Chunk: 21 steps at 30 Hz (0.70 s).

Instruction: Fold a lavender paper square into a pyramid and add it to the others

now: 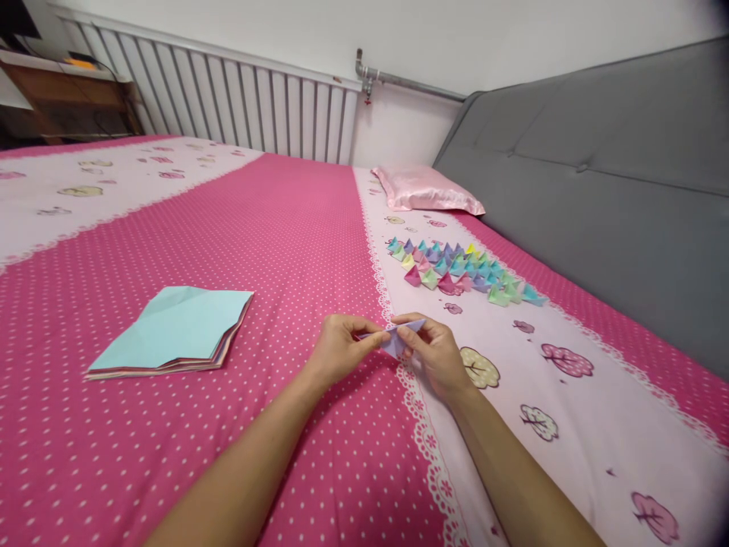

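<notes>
A small folded lavender paper piece (pixel 395 338) is pinched between both my hands, just above the bed sheet. My left hand (pixel 337 351) grips its left end with thumb and fingers closed. Closed on the right end is my right hand (pixel 433 353). A stack of square paper sheets (pixel 174 330), light blue on top, lies on the pink dotted sheet to the left of my hands. Several small folded paper pieces (pixel 461 270) in pastel colours lie in rows farther back on the right.
The bed sheet (pixel 285 228) is pink with white dots and has pale bands with tree prints. A pink pillow (pixel 427 190) lies at the far end. A grey padded headboard (pixel 598 175) runs along the right. A white radiator (pixel 228 99) stands behind.
</notes>
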Each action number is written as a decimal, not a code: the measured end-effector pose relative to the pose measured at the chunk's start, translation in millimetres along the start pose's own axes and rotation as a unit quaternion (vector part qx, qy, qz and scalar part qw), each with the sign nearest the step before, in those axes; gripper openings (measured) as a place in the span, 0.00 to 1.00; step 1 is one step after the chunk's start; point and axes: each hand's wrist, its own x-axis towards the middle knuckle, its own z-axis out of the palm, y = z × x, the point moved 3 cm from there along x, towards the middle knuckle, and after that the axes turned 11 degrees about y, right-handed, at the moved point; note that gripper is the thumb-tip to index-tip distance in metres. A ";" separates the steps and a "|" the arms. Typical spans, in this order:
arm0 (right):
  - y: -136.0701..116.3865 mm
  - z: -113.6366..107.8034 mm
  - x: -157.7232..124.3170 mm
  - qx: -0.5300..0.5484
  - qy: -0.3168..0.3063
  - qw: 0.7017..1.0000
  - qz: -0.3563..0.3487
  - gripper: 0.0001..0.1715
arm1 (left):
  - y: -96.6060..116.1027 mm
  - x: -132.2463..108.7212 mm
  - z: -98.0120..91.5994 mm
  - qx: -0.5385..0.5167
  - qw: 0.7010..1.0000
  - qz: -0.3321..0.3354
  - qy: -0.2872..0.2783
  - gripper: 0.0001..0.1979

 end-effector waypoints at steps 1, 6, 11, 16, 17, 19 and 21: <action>0.5 -1.2 0.4 0.000 0.014 1.000 0.001 0.11 | -0.2 0.1 0.1 -0.002 1.000 -0.001 0.000 0.11; 1.3 -4.4 2.8 -0.012 0.042 0.999 -0.013 0.10 | -0.2 -0.2 1.3 -0.007 1.000 -0.009 0.006 0.09; -0.9 -0.5 1.2 -0.010 0.014 1.000 -0.008 0.08 | -0.1 -2.3 3.3 -0.019 1.000 -0.001 -0.008 0.10; 1.0 3.1 -1.8 0.012 0.010 0.999 0.029 0.09 | 3.0 -3.0 2.5 0.020 0.999 0.025 0.006 0.10; 2.1 3.5 -2.4 0.021 0.010 0.999 0.041 0.10 | 3.4 -2.8 2.1 0.021 0.999 0.027 0.015 0.10; 3.6 4.1 -3.1 0.040 0.008 0.998 0.055 0.12 | 3.7 -2.1 1.8 0.020 0.999 0.024 0.029 0.10; 4.3 4.3 -3.5 0.060 0.006 0.996 0.058 0.12 | 3.7 -1.5 2.0 0.023 0.999 0.025 0.037 0.10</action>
